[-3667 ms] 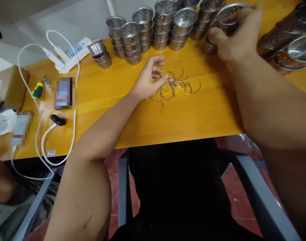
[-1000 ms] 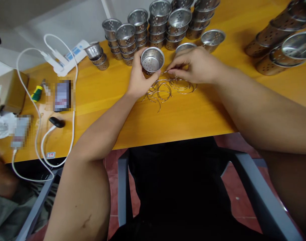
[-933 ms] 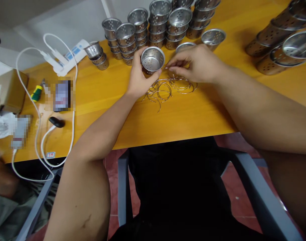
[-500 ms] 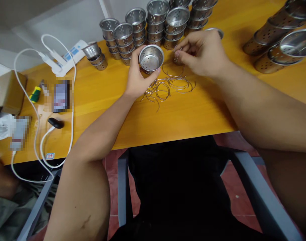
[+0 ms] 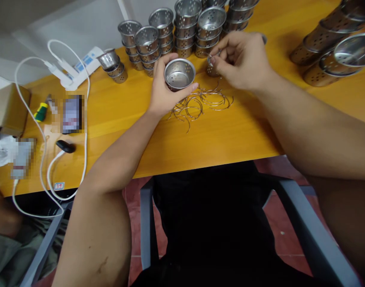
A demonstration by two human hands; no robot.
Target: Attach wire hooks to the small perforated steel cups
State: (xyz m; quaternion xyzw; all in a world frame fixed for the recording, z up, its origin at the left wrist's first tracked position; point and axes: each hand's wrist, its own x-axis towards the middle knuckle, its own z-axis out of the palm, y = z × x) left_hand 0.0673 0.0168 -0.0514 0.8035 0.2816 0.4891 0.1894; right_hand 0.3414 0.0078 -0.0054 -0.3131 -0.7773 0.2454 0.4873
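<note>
Moderately bright and warm across the yellow tabletop (image 5: 116,147), dimmer along the grey wall (image 5: 86,24), sunk to near-black in the dark clothing (image 5: 212,223). Glinting softly on the metal cups (image 5: 179,73). Slightly soft in fine detail, stretched toward the edges, broken into coarse pixels around both phones (image 5: 71,113).

We list: probably a small workshop, far edges dim; wooden table (image 5: 200,147), perforated metal cups (image 5: 185,32) stacked towards twelve o'clock, curved wires (image 5: 201,99), numbered label (image 5: 59,186) at eight.
</note>
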